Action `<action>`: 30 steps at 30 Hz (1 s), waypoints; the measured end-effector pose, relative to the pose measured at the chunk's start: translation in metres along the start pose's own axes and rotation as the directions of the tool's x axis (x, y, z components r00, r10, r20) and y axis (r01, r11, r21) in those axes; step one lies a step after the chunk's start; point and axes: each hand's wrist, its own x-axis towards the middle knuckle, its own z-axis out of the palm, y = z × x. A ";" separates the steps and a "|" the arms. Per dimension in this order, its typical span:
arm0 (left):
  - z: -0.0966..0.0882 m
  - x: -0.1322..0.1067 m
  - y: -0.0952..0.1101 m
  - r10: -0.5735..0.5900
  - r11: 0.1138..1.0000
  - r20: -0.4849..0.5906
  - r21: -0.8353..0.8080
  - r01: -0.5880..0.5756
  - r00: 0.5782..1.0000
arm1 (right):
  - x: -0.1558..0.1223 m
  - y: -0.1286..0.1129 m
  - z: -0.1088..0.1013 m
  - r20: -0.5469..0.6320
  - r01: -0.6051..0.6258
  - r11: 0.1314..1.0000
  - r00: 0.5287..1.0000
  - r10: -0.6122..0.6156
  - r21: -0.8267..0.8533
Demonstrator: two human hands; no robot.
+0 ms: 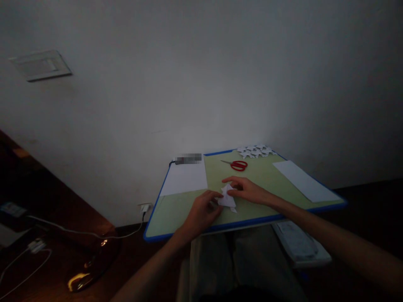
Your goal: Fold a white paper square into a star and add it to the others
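A small folded white paper piece (227,200) lies on the green board with a blue rim (176,214) across my lap. My left hand (203,209) pinches its left edge, fingers closed on the paper. My right hand (247,189) presses down on the piece's top right, fingers curled over it. Red-handled scissors (237,165) lie beyond my hands near the board's far side. A heap of several folded white paper shapes (255,151) sits at the far edge.
White sheets lie on the board's left (185,178) and right (305,181). A white wall rises behind, with a socket and plug (145,207). Cables (63,230) run over a dark wooden surface at left. A grey pad (299,245) lies under the board's right side.
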 end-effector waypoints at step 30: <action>0.011 0.002 -0.012 0.074 0.977 -0.068 0.206 -0.059 0.995 | -0.042 -0.014 0.029 -0.239 -0.084 0.961 0.971 0.019 -0.264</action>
